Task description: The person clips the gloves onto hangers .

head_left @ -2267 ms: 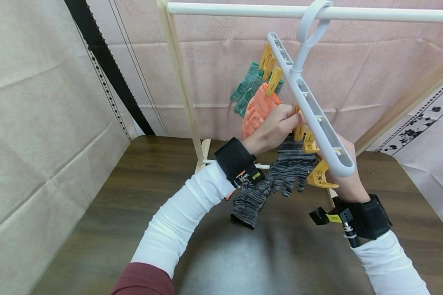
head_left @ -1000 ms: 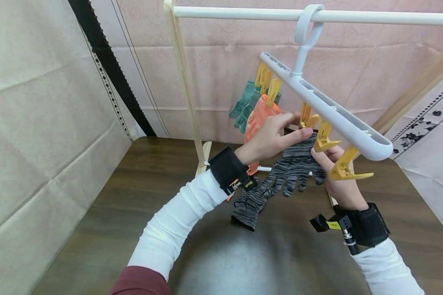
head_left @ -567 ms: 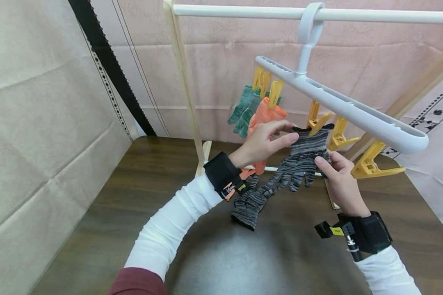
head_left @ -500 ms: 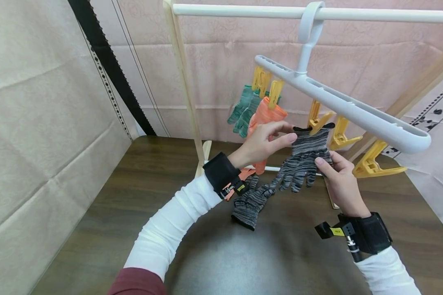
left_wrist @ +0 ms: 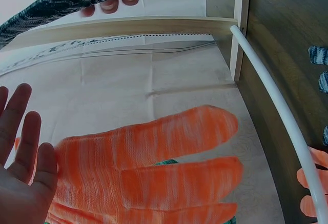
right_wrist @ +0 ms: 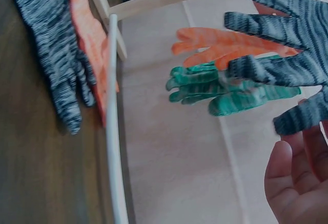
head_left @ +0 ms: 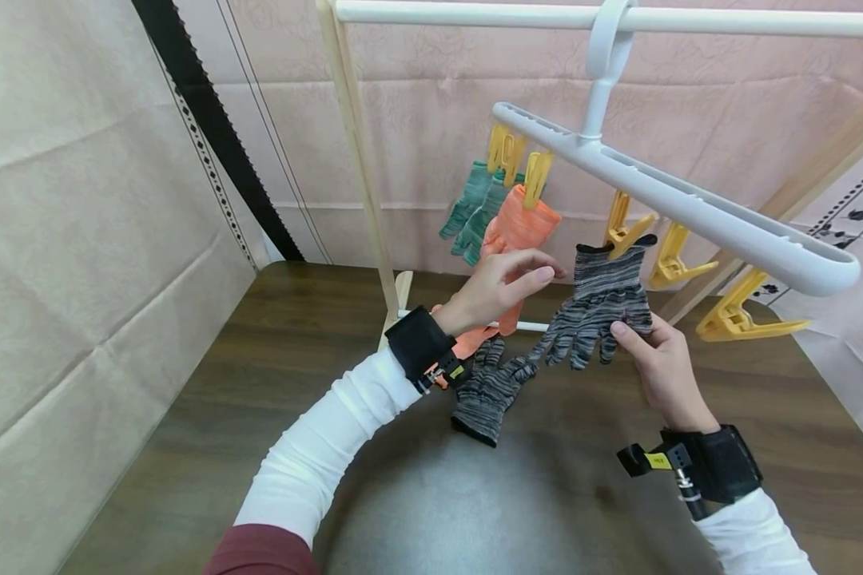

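Note:
A grey-black striped knit glove [head_left: 607, 295] hangs fingers down from a yellow clip [head_left: 624, 231] on the pale blue hanger [head_left: 662, 188]. My right hand [head_left: 665, 367] is at the glove's right edge, fingers partly behind it. In the right wrist view, the right thumb [right_wrist: 279, 170] stands apart from the knit, just below the glove's thumb. My left hand [head_left: 499, 287] is off the striped glove, fingers extended and holding nothing, in front of a clipped orange glove [head_left: 521, 224]. A second striped glove [head_left: 485, 399] lies on the table.
Green gloves [head_left: 478, 208] hang from clips at the hanger's far end. Two yellow clips [head_left: 741, 315] dangle at the near end without gloves. The hanger hooks over a white rod [head_left: 460, 13] on a wooden frame [head_left: 355, 144]. Another orange glove [head_left: 471, 343] lies on the table.
My left hand has come away from the clip and the striped glove, moving left and down. My right hand has shifted slightly lower. The hanger has turned, its near end swinging right.

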Available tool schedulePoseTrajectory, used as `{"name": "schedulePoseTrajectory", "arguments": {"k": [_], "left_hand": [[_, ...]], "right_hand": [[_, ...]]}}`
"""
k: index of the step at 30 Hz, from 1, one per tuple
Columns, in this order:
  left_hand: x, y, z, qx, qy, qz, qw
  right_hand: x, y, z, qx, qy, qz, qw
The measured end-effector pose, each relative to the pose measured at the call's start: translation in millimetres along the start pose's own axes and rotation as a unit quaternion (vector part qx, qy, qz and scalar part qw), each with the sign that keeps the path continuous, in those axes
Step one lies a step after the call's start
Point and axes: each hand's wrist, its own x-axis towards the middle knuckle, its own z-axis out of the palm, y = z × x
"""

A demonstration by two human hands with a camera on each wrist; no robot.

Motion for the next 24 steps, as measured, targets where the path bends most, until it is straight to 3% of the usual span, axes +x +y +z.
{"name": "schedulePoseTrajectory", "arguments": {"k": [13, 19, 24], "left_hand": [[-3.4, -1.7, -2.6, -0.009, 0.011, 0.023, 0.9996], [-1.8, 8.5, -3.0, 0.001, 0.024, 0.058, 0.9980], [-1.9, 18.5, -0.7, 0.003, 0.027, 0.073, 0.9970]], "right_hand": [[-6.6, 13.8, -9.2, -0.014, -0.033, 0.028, 0.9989], [-8.1, 19.0, -9.6, -0.025, -0.033, 0.034, 0.9986], [-8.8, 25.0, -9.0, -0.019, -0.057, 0.031, 0.9977]]}}
